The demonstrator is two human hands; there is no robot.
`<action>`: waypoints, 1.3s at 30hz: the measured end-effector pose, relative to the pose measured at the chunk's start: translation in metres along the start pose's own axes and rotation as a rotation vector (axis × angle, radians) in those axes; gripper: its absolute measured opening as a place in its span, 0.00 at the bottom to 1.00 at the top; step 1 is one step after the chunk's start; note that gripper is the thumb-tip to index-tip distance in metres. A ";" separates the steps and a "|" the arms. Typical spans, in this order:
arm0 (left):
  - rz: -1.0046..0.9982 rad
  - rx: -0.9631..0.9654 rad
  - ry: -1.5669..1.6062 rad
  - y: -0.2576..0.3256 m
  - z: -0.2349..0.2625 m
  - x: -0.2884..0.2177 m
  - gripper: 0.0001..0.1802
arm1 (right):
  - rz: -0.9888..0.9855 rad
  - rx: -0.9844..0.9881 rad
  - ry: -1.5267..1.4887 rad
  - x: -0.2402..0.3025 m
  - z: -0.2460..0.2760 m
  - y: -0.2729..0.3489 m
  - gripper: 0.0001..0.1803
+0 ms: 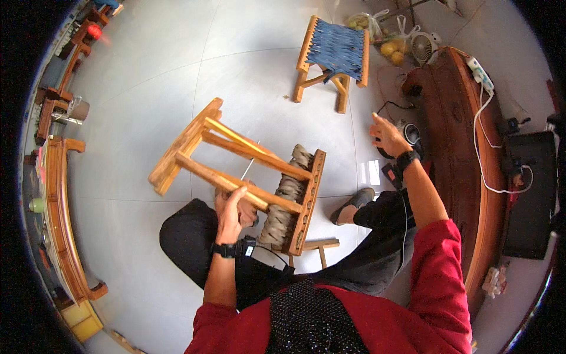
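Note:
A wooden stool frame [236,154] lies tipped on my lap, its seat end partly wrapped in tan woven cord [287,203]. My left hand [231,211] grips a lower rail of the frame, and a thin metal rod [250,165] sticks up beside it. My right hand [386,135] is raised out to the right with fingers spread, holding nothing, above a small round black device [411,134] on the floor. Both wrists wear black bands.
A finished stool with a blue woven seat [336,50] stands on the tiled floor ahead. A dark wooden bench [457,147] with a white power strip [479,72] runs along the right. A small fan [423,46] and bagged fruit [389,44] sit behind. Wooden furniture [56,194] lines the left.

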State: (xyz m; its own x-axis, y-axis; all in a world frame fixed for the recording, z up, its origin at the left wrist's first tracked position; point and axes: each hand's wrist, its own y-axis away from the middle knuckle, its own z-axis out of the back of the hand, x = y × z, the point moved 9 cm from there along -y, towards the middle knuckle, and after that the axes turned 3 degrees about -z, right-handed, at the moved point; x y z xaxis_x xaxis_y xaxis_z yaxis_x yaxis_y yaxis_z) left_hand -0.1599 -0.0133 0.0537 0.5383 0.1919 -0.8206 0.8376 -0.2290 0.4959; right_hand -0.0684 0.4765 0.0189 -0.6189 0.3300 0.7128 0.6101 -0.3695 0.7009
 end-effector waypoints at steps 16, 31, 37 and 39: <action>-0.101 -0.486 0.056 0.053 0.016 0.000 0.24 | 0.148 -0.070 -0.400 0.055 0.042 -0.218 0.14; -0.171 -0.208 0.340 0.052 0.010 0.005 0.32 | 0.138 -0.051 -0.468 -0.138 0.004 -0.023 0.10; -0.244 -0.017 0.255 0.053 -0.002 -0.009 0.23 | 0.069 -0.012 -0.419 -0.220 -0.044 0.110 0.13; -0.135 -0.108 0.274 0.053 0.003 -0.008 0.21 | 0.031 -0.081 -0.350 -0.234 -0.063 0.145 0.14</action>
State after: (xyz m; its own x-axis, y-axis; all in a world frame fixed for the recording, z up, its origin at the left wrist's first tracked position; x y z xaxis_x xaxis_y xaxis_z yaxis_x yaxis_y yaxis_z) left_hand -0.1201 -0.0296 0.0859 0.4140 0.4665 -0.7817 0.9004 -0.0837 0.4270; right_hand 0.1340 0.2906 -0.0479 -0.3850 0.5899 0.7098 0.5759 -0.4474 0.6843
